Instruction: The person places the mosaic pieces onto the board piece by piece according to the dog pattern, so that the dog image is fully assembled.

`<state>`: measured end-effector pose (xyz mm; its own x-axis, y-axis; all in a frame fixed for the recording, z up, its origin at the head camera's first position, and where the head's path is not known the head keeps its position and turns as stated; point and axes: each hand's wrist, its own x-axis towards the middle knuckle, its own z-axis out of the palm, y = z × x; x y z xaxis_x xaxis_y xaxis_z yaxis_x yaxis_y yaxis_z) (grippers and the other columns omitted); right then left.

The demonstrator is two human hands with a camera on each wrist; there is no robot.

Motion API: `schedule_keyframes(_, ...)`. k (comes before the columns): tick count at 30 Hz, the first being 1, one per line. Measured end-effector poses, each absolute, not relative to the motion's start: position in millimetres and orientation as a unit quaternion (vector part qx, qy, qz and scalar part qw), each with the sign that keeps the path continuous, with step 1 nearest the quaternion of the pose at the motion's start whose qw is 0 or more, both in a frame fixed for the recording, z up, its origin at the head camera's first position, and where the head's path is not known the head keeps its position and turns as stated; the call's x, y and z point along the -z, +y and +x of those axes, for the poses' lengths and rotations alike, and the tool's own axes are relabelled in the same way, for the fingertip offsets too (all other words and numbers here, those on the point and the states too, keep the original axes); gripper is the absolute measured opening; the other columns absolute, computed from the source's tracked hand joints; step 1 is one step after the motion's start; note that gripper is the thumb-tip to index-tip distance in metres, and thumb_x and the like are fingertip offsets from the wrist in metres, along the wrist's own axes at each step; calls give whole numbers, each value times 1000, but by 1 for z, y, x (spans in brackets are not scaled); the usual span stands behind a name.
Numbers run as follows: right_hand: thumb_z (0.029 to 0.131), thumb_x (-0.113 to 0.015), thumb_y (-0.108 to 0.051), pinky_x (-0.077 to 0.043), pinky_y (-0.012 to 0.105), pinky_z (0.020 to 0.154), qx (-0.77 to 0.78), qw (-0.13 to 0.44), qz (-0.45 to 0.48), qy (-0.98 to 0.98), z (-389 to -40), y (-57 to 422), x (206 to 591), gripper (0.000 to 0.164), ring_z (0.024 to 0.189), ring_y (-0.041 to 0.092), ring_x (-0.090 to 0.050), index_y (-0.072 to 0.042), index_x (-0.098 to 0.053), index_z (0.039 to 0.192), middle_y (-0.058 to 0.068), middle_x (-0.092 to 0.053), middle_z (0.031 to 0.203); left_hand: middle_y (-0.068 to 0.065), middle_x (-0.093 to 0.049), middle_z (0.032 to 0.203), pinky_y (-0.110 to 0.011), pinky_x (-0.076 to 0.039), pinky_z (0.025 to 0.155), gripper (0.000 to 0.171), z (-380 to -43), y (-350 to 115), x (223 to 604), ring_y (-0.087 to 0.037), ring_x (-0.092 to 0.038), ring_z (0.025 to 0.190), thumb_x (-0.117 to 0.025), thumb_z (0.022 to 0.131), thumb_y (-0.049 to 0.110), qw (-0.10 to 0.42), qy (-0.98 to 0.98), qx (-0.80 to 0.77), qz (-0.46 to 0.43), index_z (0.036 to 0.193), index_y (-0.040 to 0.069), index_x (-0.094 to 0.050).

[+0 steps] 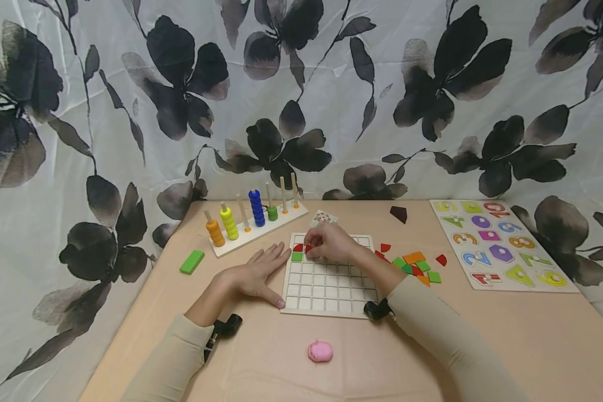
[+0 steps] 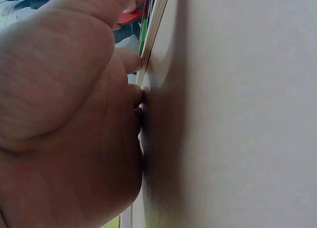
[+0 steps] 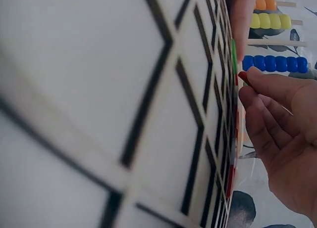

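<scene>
Between right fingers, red piece (pinched)

Behind-left of the white square gridded board stands a long white peg rack; right, a white rectangular number board; before, a round pink lump.

A white fabric backdrop printed with black-grey flowers hangs along the far, left and right sides of a pale-tan tabletop.

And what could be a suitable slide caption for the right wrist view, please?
Right hand pinching a small red tile over the white grid board, with blue stacking beads behind.
</scene>
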<state>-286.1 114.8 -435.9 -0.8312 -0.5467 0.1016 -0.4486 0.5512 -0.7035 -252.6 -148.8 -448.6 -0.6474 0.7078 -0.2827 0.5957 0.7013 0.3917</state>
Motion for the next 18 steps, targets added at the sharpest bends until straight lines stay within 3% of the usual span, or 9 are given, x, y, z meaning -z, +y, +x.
schedule_keyframes(9,76,-82,-17,-45,24,56,350,25,-301,887,-286,112,441,15,62,8,-54,-15,-67,74,-9,-62,66,-8,13,160,-49,4,117,128,-253,-149,448,-26,11,147,-65,64,79,208,898,-127,366,155,20,3)
schedule_keyframes(18,78,-81,-19,-47,22,60,297,24,-323,898,-283,108,441,9,66,3,-57,-17,-75,71,-11,-66,68,-9,12,161,-50,4,117,126,-250,-149,446,-26,12,146,-67,66,77,211,897,-135,365,155,20,2)
